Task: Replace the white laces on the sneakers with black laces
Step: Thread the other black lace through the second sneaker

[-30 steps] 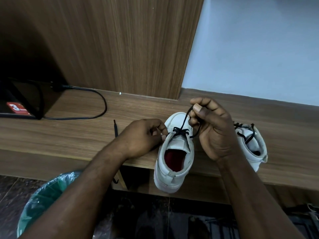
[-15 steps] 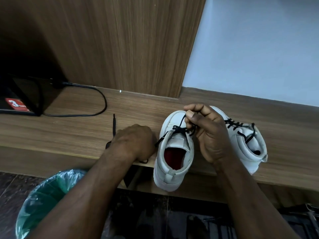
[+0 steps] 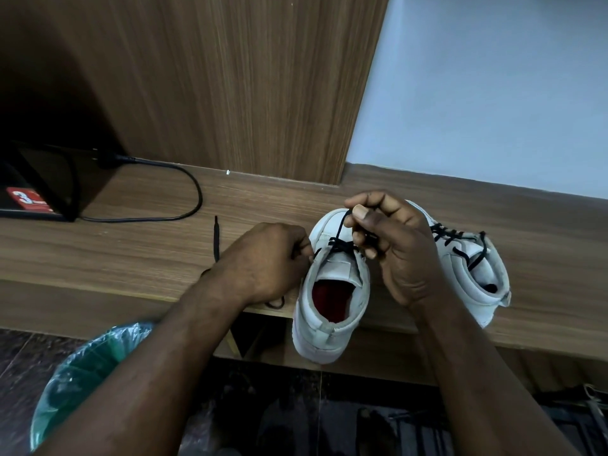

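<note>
Left hand (image 3: 269, 261), right hand (image 3: 391, 248) each pinching black lace (image 3: 340, 246) end on near sneaker (image 3: 329, 327), heel overhanging desk (image 3: 131, 258) edge. Tip imo: pull both evenly, keep lace flat before next eyelet.

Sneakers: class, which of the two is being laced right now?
The sneaker showing its red insole: left hand and right hand each pinch its black lace. The other sneaker already shows crossed black lacing.

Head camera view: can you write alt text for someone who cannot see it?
The left hand and right hand each pinch a black lace threaded through a white sneaker on a wooden ledge. A second sneaker, laced black, sits beside it.
</note>
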`<action>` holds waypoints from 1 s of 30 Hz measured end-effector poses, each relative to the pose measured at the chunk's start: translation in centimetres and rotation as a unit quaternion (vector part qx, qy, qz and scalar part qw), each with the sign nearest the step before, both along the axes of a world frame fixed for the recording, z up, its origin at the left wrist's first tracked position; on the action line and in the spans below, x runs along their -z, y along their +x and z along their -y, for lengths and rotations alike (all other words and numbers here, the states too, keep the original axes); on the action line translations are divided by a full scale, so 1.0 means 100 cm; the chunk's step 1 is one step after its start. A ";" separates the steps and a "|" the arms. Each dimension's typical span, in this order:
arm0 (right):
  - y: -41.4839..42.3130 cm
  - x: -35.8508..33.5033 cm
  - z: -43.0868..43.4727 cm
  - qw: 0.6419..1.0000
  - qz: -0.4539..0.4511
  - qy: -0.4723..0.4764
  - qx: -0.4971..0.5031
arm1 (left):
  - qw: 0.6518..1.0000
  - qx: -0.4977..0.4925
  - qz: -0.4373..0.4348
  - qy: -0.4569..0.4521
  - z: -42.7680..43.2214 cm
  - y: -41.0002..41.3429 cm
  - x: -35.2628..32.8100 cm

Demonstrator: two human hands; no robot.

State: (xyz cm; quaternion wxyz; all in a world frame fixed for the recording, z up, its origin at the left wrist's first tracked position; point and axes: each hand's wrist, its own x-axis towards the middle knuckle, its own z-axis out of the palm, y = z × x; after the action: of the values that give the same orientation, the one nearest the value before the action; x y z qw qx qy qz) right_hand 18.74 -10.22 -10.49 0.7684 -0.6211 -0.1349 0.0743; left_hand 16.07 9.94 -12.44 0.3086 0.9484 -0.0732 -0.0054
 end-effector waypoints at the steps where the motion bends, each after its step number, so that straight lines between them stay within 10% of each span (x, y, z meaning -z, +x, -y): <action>1: 0.000 -0.001 0.001 1.000 -0.001 0.000 0.000 | 1.000 -0.003 -0.004 0.022 0.000 0.000 0.000; 16: -0.004 -0.005 -0.002 0.999 -0.015 -0.037 -0.007 | 0.986 -0.065 -0.108 0.111 0.003 0.009 0.007; 24: -0.003 -0.004 -0.005 0.998 0.020 -0.050 -0.020 | 0.994 0.017 -0.007 -0.105 -0.009 -0.003 0.001; 30: -0.003 -0.004 -0.005 0.998 0.017 -0.051 -0.023 | 0.997 0.026 -0.004 -0.067 -0.005 0.005 0.011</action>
State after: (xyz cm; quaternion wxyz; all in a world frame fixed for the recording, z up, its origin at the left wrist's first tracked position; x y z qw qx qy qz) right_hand 18.45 -9.73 -10.12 0.7312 -0.6578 -0.1580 0.0882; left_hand 16.56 10.45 -13.51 0.3716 0.9232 -0.0972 -0.0124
